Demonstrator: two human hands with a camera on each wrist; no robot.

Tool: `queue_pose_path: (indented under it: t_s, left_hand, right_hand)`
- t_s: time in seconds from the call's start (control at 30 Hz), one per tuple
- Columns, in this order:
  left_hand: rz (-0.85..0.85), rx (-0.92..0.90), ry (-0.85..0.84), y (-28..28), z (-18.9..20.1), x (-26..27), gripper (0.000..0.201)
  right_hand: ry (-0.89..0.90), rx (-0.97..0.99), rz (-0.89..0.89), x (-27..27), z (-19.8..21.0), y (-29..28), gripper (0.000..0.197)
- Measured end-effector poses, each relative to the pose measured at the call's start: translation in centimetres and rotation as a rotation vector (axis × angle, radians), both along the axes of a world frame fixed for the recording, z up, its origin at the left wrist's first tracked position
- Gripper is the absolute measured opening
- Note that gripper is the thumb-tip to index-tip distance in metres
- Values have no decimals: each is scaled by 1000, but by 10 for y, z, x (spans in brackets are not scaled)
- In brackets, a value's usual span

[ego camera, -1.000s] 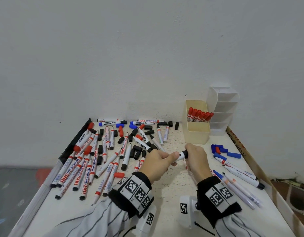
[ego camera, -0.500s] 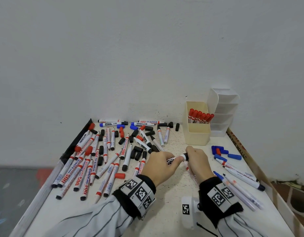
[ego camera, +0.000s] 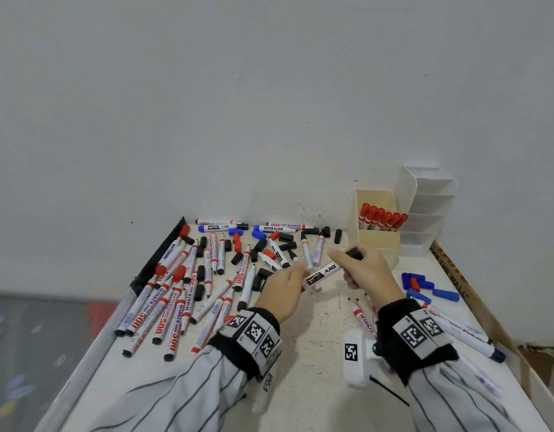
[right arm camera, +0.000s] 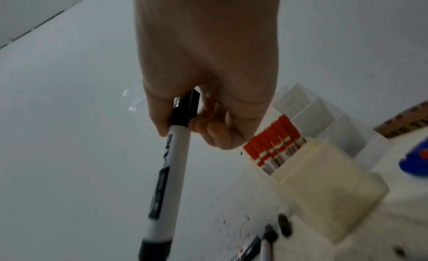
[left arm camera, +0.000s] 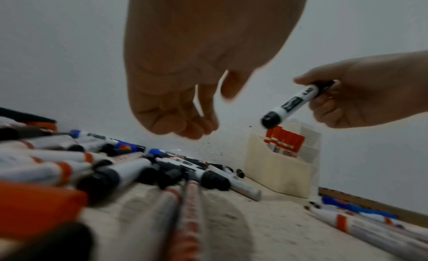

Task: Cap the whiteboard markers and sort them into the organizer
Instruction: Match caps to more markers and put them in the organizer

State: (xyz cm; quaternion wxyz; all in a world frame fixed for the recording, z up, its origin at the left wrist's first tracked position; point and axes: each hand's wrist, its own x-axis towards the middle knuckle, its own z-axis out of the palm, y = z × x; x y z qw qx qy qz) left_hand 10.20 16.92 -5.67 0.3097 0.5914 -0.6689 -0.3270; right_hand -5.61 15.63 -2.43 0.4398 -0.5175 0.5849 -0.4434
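My right hand grips a white marker by its black cap, above the table's middle; the barrel slants down toward my left hand. In the right wrist view the marker hangs from the right hand, its black butt end lowest. My left hand is just left of the barrel. The left wrist view shows the left hand empty, loosely curled, apart from the marker. The cream organizer box holds several red-capped markers, with an empty white tiered rack beside it.
Several uncapped markers and loose black, red and blue caps cover the table's left half. Blue caps and blue markers lie on the right. The wall stands close behind, and a printed board runs along the right edge.
Both hands held the marker with the cap going on. Now my left hand has let go, and my right hand has lifted the capped marker up and right, toward the organizer.
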Motion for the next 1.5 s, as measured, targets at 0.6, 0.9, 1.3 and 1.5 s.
queue_pose_path:
  t_s: [0.6,0.9,1.3,1.5]
  left_hand:
    - [139,422,-605,-14,-9,40,23]
    - [326,358,-188,-26,-8,35,29]
    - [390,291,148,-31,-4,32,22]
    - [385,339,209,-29,-5,33,18]
  right_hand:
    - [167,-826,-783,-122,75,-49,28]
    - [503,-678,-618,-133,49,-71,30]
    - [566,-588,-484,-131,37,-101,27]
    - [586,-580,-467,-134,28,-108,26]
